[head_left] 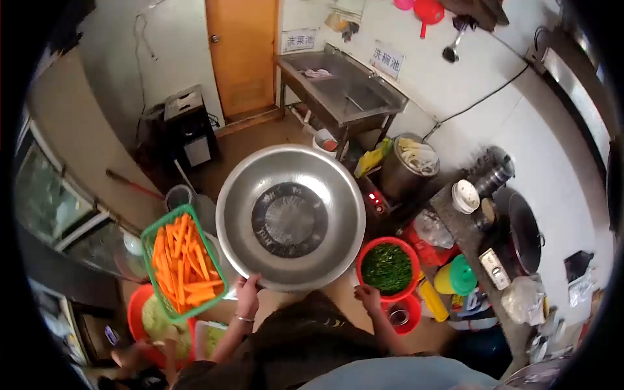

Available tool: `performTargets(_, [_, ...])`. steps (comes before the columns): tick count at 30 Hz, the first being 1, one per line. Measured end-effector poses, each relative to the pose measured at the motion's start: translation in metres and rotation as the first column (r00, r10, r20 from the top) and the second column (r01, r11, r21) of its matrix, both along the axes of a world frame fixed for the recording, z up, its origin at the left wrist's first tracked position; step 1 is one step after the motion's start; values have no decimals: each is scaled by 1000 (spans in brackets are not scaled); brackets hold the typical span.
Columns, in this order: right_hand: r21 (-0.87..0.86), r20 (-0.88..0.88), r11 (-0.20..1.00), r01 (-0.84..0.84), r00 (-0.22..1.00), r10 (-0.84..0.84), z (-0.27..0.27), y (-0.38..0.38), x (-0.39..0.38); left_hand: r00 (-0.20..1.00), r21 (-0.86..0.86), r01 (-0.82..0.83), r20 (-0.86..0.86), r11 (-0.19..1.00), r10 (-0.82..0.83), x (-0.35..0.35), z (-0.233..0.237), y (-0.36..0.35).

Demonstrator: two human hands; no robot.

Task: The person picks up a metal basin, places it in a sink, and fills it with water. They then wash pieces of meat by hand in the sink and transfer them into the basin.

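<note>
A large, shiny steel basin (289, 276) stands in front of me with nothing in it but glints of light. My left hand (247, 298), a bracelet at its wrist, grips the near rim of this basin. Apart from the steel rim, my right hand (369, 298) hangs beside a red basin (383, 298) of chopped greens (387, 268). Its fingers are loosely bent and look apart, with nothing visible in them. To the left of the steel basin, a green basket (151, 273) holds cut carrot sticks (185, 260).
At lower left another person's hand (170, 343) is at a red tub (136, 304) of pale green shreds. A steel sink (338, 84) stands by the back wall. Along the right are a tall pot (400, 179), a counter (448, 214) and a green-lidded container (463, 275).
</note>
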State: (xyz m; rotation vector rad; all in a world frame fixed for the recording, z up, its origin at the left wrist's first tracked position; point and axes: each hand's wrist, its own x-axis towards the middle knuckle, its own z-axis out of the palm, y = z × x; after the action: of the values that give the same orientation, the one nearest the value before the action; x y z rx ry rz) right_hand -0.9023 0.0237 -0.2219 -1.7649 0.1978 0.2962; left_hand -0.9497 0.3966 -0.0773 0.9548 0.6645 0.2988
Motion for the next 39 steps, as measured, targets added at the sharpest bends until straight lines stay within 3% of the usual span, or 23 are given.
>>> performTargets(2, [56,-12,991,122,993,-121,35,24,35,1000,-12,18,-9,1000,-18,57,0,25])
performTargets(5, [87,-33,970,229,973,-227,44,49,124,997,-50,-21,70,999,24,145,15,47])
performTargets(7, [128,23,958,255,965,-260,15,56,215,998,18,57,0,998,-57,199,37,62])
performTargets(8, [174,71,945,276,954,-291,2,63,266,1000,34,-13,12,999,12,230,26,71])
performTargets(10, [-55,268,970,237,939,-214,3,67,383,988,68,-138,74,988,133,288,-18,94])
performTargets(12, [141,416,956,258,861,-293,83,104,488,991,104,-134,28,985,132,337,-6,112])
performTargets(13, [150,503,948,281,804,-318,125,119,537,991,126,-129,-14,984,132,365,0,118])
performTargets(14, [160,600,950,270,737,-311,160,133,590,980,112,-192,74,975,185,395,2,122])
performTargets(15, [63,646,949,307,712,-274,196,142,628,979,111,-200,61,973,195,419,6,129])
performTargets(17, [184,727,924,335,587,-357,198,150,740,980,162,-198,35,967,195,463,13,140])
performTargets(20, [80,810,929,362,520,-272,223,174,858,968,132,-248,-6,960,251,540,1,173])
performTargets(21, [-81,825,909,410,539,-170,211,182,895,972,120,-228,-28,966,233,568,4,183])
performTargets(22, [-232,823,859,457,563,-77,198,187,927,976,121,-211,-30,970,216,600,8,191])
performTargets(25, [-187,796,867,461,589,-141,157,194,997,998,208,-63,1,976,65,713,9,231])
performTargets(26, [-89,642,908,410,720,-263,143,201,1009,1000,247,-14,-19,969,19,754,3,247])
performTargets(28, [33,433,959,282,861,-268,82,204,1041,997,305,69,-39,950,-60,837,-3,266])
performTargets(30, [211,191,957,197,952,-238,75,237,1044,977,243,205,10,948,-213,926,30,258])
performTargets(32, [432,0,891,143,987,-158,103,281,1049,884,343,466,-135,816,-448,1024,4,285])
performTargets(33, [426,-30,888,171,984,-174,121,275,1048,848,378,527,-184,761,-496,1057,21,261])
performTargets(35, [469,-279,818,332,935,-219,137,292,1072,773,414,627,-230,660,-591,1135,44,241])
performTargets(36, [510,-300,756,410,909,-290,121,291,1088,741,421,659,-221,623,-635,1173,53,231])
performTargets(38, [473,-293,749,465,884,-364,54,272,1129,422,433,866,-366,249,-830,1251,60,227])
performTargets(39, [439,-282,740,509,861,-424,30,255,1136,280,478,878,-484,17,-829,1292,58,227])
